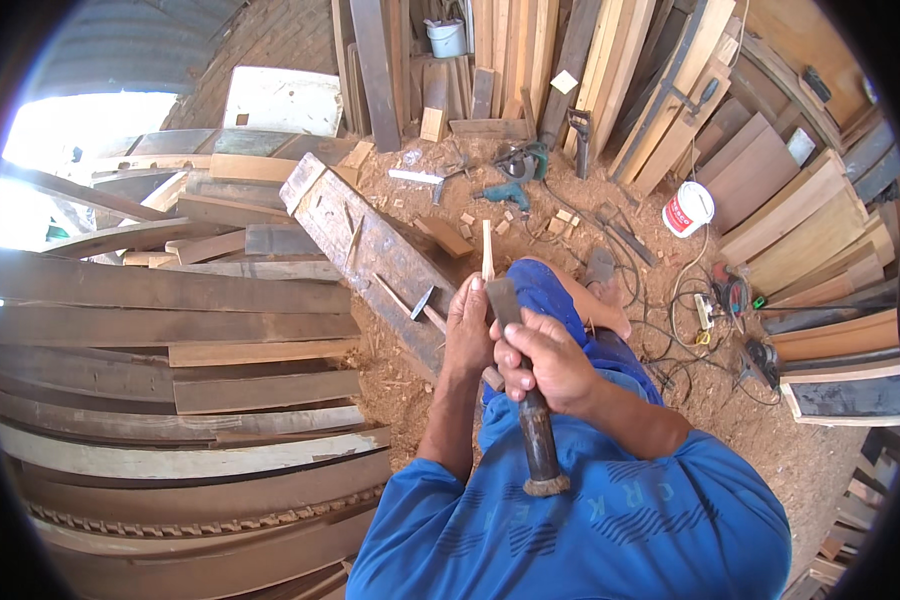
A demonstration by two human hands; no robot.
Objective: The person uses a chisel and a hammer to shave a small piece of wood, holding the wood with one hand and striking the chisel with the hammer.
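Note:
A thin, pale strip of wood [487,250] stands up from my left hand [467,328], whose thumb and fingers are closed around its lower part. My right hand [552,366] wraps around a chisel [540,440]. Its wide flat blade points away from me beside the strip, and its dark handle with a worn, flared end reaches back toward my chest. From this angle I cannot tell whether the blade touches the wood. Just left of my left hand, a hammer [410,302] lies on a worn wooden bench [332,225].
Stacked boards [170,300] fill the left side. Upright planks [515,60] lean at the back. On the sawdust-covered floor [400,180] are a teal power drill [507,195], small wood offcuts [560,222] and tangled cords. A white bucket [688,209] stands at the right.

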